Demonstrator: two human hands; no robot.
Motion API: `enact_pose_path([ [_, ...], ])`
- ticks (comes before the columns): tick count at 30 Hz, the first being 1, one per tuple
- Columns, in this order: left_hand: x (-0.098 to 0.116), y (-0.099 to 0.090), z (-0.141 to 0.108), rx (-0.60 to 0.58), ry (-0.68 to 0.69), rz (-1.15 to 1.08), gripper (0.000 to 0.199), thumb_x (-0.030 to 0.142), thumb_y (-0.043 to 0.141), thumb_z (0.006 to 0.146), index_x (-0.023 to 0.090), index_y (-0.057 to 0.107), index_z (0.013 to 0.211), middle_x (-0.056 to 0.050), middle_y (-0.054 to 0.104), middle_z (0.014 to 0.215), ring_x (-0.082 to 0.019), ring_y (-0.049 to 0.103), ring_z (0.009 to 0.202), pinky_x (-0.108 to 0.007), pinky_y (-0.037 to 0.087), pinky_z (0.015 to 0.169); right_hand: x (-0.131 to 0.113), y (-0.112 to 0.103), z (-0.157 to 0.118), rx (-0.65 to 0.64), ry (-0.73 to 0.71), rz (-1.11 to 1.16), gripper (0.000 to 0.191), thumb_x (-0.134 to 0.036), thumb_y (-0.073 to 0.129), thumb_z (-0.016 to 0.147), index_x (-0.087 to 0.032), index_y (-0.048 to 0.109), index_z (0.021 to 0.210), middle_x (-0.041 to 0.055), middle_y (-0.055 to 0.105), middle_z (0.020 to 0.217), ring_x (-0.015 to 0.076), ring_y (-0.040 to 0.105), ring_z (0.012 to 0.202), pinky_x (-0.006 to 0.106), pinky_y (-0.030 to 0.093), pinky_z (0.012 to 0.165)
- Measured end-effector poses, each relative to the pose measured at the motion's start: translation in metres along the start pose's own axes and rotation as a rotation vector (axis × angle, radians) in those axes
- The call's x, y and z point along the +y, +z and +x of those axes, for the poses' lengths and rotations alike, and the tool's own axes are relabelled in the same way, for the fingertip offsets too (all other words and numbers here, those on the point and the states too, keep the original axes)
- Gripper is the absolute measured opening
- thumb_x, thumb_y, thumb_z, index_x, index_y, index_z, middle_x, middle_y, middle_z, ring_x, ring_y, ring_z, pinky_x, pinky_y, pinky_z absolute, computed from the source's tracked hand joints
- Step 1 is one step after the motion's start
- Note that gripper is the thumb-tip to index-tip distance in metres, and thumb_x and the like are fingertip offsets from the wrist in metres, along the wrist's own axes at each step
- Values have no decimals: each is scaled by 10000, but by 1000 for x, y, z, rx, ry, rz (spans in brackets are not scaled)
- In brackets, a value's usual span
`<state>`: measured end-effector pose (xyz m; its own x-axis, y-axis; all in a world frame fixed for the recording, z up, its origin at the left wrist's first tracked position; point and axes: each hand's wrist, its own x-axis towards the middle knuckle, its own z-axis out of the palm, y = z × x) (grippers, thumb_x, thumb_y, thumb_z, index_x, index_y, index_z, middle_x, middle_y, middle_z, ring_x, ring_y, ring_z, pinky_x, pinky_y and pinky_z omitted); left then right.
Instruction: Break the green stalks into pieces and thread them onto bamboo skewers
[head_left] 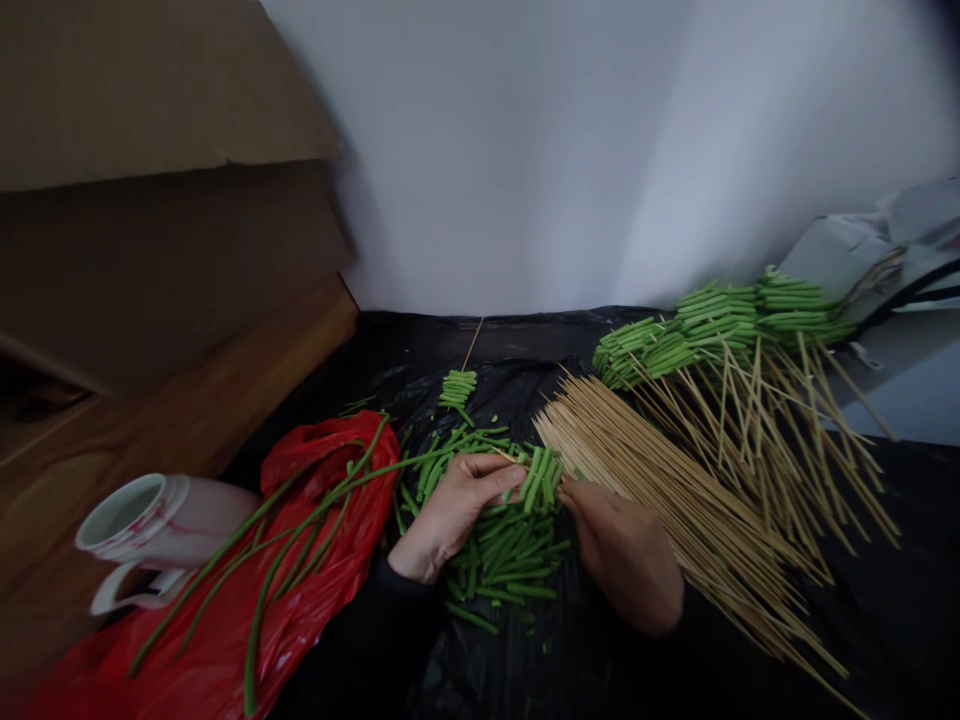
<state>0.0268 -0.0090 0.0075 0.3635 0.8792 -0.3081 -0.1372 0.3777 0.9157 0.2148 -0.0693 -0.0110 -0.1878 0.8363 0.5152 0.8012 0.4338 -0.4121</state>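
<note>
My right hand (pixel 626 550) is closed round the lower end of a bamboo skewer, mostly hidden by my fingers. Several short green stalk pieces (pixel 541 480), looking like cut garlic scape, sit side by side across that skewer. From the left, my left hand (pixel 469 500) pinches a stalk piece at the pointed end of the skewer, thumb against forefinger. Beneath both hands lies a loose pile of cut stalk pieces (pixel 502 565). Beyond it, one filled skewer (pixel 457 388) rests on black plastic sheeting (pixel 517 345).
A bundle of bare bamboo skewers (pixel 675 490) lies right of my hands. Behind it are stacked filled skewers (pixel 712 325). To the left, long uncut stalks (pixel 300 525) lie on a red plastic bag (pixel 330 590), beside a tipped white jug (pixel 195 520). A cardboard box (pixel 157 90) stands upper left.
</note>
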Motion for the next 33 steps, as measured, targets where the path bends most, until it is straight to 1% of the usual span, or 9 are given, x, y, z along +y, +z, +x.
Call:
enact_pose_path([
  [8, 4, 0, -1, -31, 83, 180, 277, 383, 795, 723, 121, 736, 657, 13, 605, 597, -84, 476, 567, -221, 357, 591, -1, 0, 1, -6, -17, -9, 272, -153, 429, 972, -191, 648, 815, 30, 651, 670, 136, 597, 616, 240, 379, 602],
  [10, 5, -2, -1, -37, 99, 178, 267, 400, 786, 734, 133, 765, 744, 5, 647, 641, -95, 523, 601, -221, 389, 624, -1, 0, 1, 13, -18, -11, 272, -172, 427, 983, -192, 653, 833, 32, 659, 681, 137, 598, 614, 242, 380, 598],
  [13, 10, -9, 0, -21, 112, 151, 362, 449, 734, 781, 169, 770, 1008, -51, 747, 850, -158, 642, 765, -257, 457, 733, 3, 0, 2, 75, -17, -40, 267, -197, 428, 998, -183, 659, 867, 32, 667, 694, 137, 604, 611, 249, 381, 603],
  [14, 12, -13, 1, 9, 127, 158, 395, 459, 718, 793, 173, 756, 1063, -73, 759, 924, -182, 660, 827, -277, 470, 768, 5, -1, 2, 102, -19, -53, 258, -199, 432, 1000, -176, 660, 882, 33, 670, 700, 137, 608, 612, 251, 382, 609],
  [16, 17, -22, 2, 121, 186, 240, 379, 449, 715, 793, 151, 764, 1022, -101, 762, 963, -201, 666, 859, -294, 475, 787, 9, -2, 3, 159, -25, -73, 234, -196, 446, 1000, -163, 661, 913, 39, 685, 728, 139, 620, 623, 255, 389, 624],
  [19, 23, -37, 4, 300, 282, 445, 274, 377, 741, 754, 143, 775, 893, -89, 760, 890, -195, 647, 788, -294, 464, 752, 13, -5, 5, 201, -26, -80, 215, -200, 459, 998, -160, 660, 934, 56, 715, 807, 142, 633, 643, 259, 402, 638],
  [22, 23, -47, 7, 361, 363, 706, 168, 302, 720, 750, 156, 769, 817, -67, 736, 822, -195, 625, 755, -301, 441, 722, 15, -6, 6, 196, -18, -87, 202, -214, 475, 997, -170, 662, 934, 58, 730, 854, 146, 644, 658, 262, 414, 648],
  [27, 16, -48, 7, 277, 381, 1053, 107, 294, 724, 754, 191, 755, 756, -31, 663, 780, -179, 585, 726, -301, 413, 687, 14, -4, 5, 194, -24, -74, 178, -198, 501, 985, -170, 671, 938, 41, 726, 822, 143, 660, 677, 255, 423, 654],
  [33, 19, -47, 3, 124, 370, 1326, 115, 214, 738, 748, 203, 733, 862, -37, 679, 859, -223, 593, 867, -348, 426, 814, 12, -3, 5, 179, -24, -62, 198, -202, 495, 987, -156, 677, 925, 53, 725, 815, 152, 679, 709, 255, 431, 674],
])
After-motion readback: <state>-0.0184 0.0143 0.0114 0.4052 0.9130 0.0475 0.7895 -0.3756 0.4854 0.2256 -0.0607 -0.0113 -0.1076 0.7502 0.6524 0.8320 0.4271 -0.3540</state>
